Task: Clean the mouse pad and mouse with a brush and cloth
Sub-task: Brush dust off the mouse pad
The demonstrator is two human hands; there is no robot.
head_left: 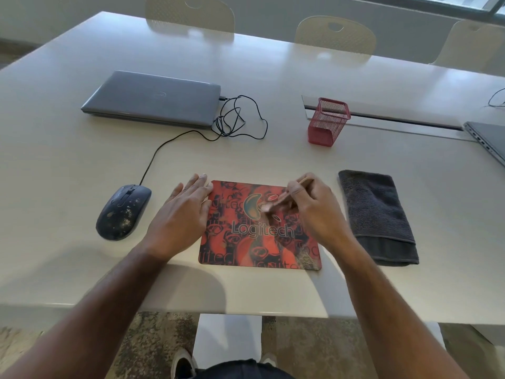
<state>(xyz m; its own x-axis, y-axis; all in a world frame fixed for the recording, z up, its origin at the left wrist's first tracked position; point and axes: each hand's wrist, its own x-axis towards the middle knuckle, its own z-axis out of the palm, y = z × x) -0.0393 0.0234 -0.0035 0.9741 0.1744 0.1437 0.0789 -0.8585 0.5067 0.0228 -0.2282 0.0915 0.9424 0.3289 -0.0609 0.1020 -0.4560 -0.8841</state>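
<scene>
Brushing: right hand [314,212] grips blurred brush [276,205], seemingly on pad [259,228].
Left hand [181,212]: fingers flat, steadying left edge.
Risk: pad could slide; grit scatters toward cloth [378,217].

The brush [276,205] in the right hand [317,212] is smeared by motion; its bristle end is a pale blur over the mouse pad [246,250], and most of its handle is hidden inside the curled fingers. The left hand [180,214] covers the pad's left edge. At the desk's [68,165] right edge, a second laptop [489,140] is cut off by the picture's border, as is a thin cable [496,99] behind it. The chairs [336,36] along the far edge are partly hidden by the desk and cropped at the top.
</scene>
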